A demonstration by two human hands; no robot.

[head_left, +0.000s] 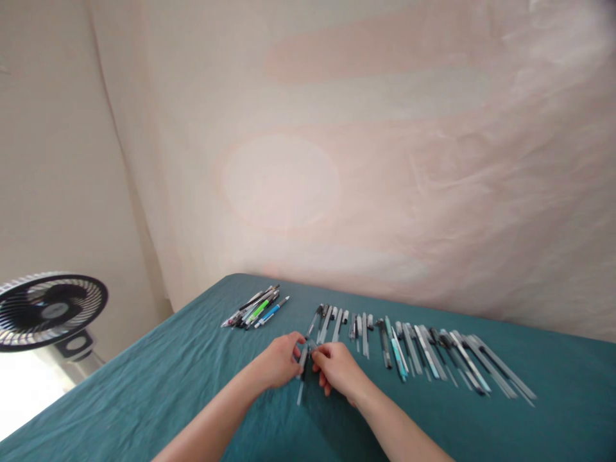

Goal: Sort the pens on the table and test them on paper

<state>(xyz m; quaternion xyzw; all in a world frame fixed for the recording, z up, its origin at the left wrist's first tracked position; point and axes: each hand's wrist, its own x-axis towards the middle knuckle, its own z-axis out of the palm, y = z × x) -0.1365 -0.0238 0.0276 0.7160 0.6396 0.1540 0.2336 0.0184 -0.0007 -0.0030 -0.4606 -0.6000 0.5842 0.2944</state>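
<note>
Soft, even daylight here, blown-out glare at the lower left beside the fan (51, 312); wide-angle bending at the edges, pens (409, 350) slightly blurred.

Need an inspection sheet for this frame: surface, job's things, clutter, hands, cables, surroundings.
Surface: table under a wrinkled teal cloth.
Job's things: slim grey pen held between both hands, tip pointing toward the person.
Clutter: long row of grey, white and teal pens and pen parts laid side by side behind the hands; separate bundle of assembled pens, one green, one blue, at far left.
Hands: left hand and right hand both pinch the pen, close together.
Cables: nothing seen.
Surroundings: pale draped fabric backdrop; black and white electric fan off the table's left.
</note>
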